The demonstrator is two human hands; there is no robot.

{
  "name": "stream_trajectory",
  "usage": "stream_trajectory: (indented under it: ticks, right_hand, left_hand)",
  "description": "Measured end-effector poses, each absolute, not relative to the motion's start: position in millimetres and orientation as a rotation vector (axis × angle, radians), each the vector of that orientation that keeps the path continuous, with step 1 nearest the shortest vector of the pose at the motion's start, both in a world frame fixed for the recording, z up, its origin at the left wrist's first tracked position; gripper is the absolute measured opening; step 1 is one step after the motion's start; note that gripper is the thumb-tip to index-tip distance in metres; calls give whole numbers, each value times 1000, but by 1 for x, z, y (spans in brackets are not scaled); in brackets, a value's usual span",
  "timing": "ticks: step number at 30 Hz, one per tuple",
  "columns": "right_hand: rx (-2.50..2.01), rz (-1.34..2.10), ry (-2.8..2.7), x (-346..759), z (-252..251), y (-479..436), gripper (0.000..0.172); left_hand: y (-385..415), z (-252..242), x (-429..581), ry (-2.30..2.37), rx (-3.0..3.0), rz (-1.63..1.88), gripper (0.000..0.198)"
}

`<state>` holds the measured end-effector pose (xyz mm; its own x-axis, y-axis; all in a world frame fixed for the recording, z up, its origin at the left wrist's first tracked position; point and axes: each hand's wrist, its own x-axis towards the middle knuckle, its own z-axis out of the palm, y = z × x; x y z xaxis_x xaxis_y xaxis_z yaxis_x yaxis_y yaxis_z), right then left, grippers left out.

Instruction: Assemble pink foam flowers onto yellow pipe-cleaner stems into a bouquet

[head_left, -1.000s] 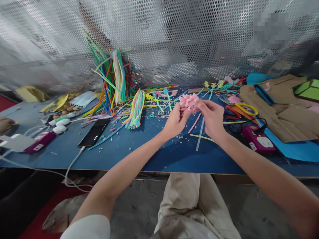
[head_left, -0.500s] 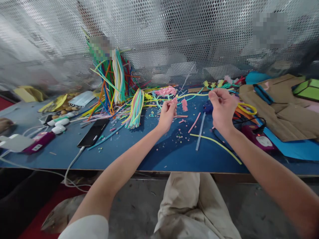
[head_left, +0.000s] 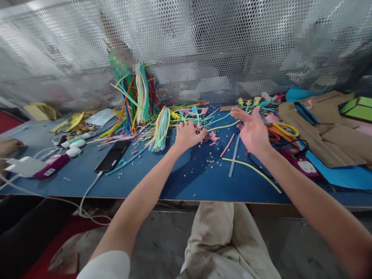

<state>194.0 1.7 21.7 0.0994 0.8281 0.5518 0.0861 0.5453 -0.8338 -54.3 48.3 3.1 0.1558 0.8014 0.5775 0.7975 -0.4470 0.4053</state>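
My left hand (head_left: 187, 136) is low over the table, palm down. Its fingers are bent and the thumb stands apart from them, with bits of pink beside it. A yellow pipe cleaner (head_left: 224, 126) stretches across the tabletop between my hands. My right hand (head_left: 253, 130) is raised with palm turned up and fingers apart, holding nothing. Under it, a clear stick (head_left: 234, 157) lies near a short pink pipe cleaner (head_left: 227, 145) and a curved yellow-green one (head_left: 255, 171). Small pink pieces (head_left: 214, 136) sit right of my left hand; its fingertips are partly hidden.
A tied pastel bundle of pipe cleaners (head_left: 161, 130) and a taller loose heap (head_left: 142, 97) stand left. A charging phone (head_left: 112, 156) lies nearer. Scissors with yellow handles (head_left: 286, 130), a purple power strip (head_left: 300, 162) and cardboard (head_left: 325, 131) are right. Another person's hand (head_left: 10, 147) shows far left.
My left hand has moved down and its pinch on the pink flower has loosened. My right hand has let go of the yellow pipe cleaner, which now lies lower, and has opened.
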Motion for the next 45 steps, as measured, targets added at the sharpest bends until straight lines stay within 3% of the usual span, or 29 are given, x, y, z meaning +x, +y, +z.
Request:
stream_trajectory:
  ticks: [4,11,21,39,45]
  right_hand:
    - [-863,760,-1513,193,26,-5,88]
    - [-789,1182,-1460,182,31,-18,94]
    - [-393,1679,-1388,174,27,-25,95]
    - [-351,1678,-1343,179,31,-25,95]
    - [-402,1560,-1406,180,26,-24,85]
  left_hand:
    - [37,27,-52,1447,2540,1445,16]
    - [18,32,-43,1078,2761,1584,24]
    - [29,25,-46,1122,2907,1731,13]
    - [30,25,-42,1122,2574,1876,11]
    - [25,22,-39,1010,2621,1797,13]
